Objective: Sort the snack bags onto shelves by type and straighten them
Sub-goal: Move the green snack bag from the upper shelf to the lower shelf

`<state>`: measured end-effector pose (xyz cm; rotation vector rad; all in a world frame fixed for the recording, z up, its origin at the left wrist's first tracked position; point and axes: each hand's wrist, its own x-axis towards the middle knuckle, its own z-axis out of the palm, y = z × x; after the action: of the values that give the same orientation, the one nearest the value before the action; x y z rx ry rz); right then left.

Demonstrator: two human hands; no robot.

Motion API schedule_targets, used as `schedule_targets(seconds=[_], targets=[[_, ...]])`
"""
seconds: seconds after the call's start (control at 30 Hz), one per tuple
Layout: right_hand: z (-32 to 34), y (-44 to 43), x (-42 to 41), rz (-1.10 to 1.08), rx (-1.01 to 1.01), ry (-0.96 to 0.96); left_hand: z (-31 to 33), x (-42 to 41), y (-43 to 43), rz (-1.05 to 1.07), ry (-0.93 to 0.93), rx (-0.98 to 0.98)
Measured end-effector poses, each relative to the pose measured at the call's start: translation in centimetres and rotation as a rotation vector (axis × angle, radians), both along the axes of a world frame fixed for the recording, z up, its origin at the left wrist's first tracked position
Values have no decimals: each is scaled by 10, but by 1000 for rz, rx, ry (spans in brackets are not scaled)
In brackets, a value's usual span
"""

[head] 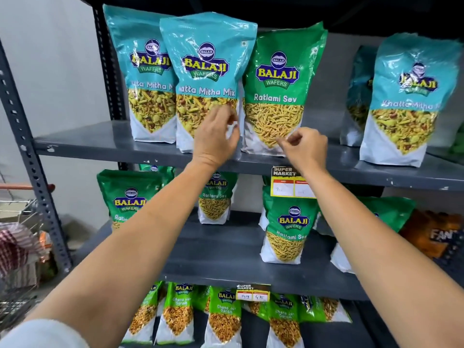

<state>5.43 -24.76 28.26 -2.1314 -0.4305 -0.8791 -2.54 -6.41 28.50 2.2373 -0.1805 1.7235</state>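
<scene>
On the top shelf (pixel 105 144) stand two teal Khatta Mitha Mix bags (pixel 206 71), then a green Ratlami Sev bag (pixel 278 96), then more teal bags (pixel 406 101) at the right. My left hand (pixel 216 139) is raised in front of the second teal bag's lower right corner, fingers loosely apart and holding nothing. My right hand (pixel 305 146) is at the green bag's lower front. Its thumb and forefinger tips meet on the wrapper; a grip is unclear. The middle shelf (pixel 221 249) holds green Ratlami Sev bags (pixel 286 229), upright and spread out.
The bottom shelf carries a row of green Chana Jor Garam bags (pixel 224 315). Yellow price tags (pixel 292 183) hang on the shelf edges. An orange bag (pixel 426 234) lies at the middle shelf's right end. A perforated steel upright (pixel 32 167) and a wire cart (pixel 17 222) stand to the left.
</scene>
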Motion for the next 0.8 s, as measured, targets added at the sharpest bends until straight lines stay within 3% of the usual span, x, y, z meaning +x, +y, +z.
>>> schedule_targets(seconds=[0.13, 0.3, 0.47, 0.6, 0.8], targets=[[7, -22, 21, 2, 196, 52, 10, 24, -45, -135, 306, -349], [16, -26, 41, 227, 348, 270, 23, 51, -59, -311, 436, -741], [18, -18, 56, 520, 501, 510, 32, 70, -62, -495, 514, -959], [18, -10, 62, 635, 492, 507, 32, 72, -58, -562, 545, -1001], [15, -26, 64, 635, 487, 436, 33, 64, -58, -604, 602, -886]])
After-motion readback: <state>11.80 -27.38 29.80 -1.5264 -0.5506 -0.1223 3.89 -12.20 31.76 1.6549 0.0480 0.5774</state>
